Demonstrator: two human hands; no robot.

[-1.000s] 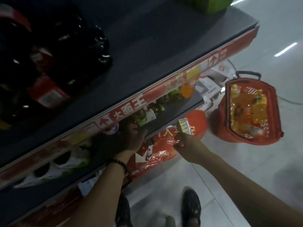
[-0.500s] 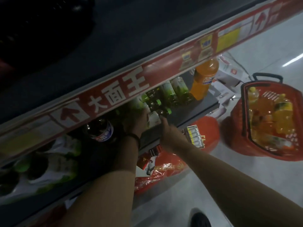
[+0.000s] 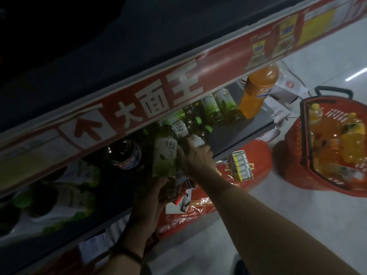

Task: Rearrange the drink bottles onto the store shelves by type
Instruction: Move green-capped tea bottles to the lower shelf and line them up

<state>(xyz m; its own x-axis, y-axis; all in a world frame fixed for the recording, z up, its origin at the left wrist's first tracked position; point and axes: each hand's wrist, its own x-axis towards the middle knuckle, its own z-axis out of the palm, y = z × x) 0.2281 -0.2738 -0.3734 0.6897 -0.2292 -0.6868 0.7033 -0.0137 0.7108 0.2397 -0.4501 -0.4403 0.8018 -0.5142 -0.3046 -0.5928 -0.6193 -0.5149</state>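
You are grouping green teas on the shelf (image 3: 238, 133): left grip (image 3: 156, 195) holds one green tea bottle (image 3: 165, 153) by its base, right grip (image 3: 195, 158) clasps the neighbouring bottle (image 3: 198, 140). Next, probably, stand both upright together.

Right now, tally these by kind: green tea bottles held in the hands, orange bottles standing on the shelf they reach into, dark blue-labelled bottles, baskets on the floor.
Green tea bottles held: 2, that one in the left hand, another in the right hand
Orange bottles on the shelf: 1
Dark blue-labelled bottles: 1
Red baskets: 1
Total: 5
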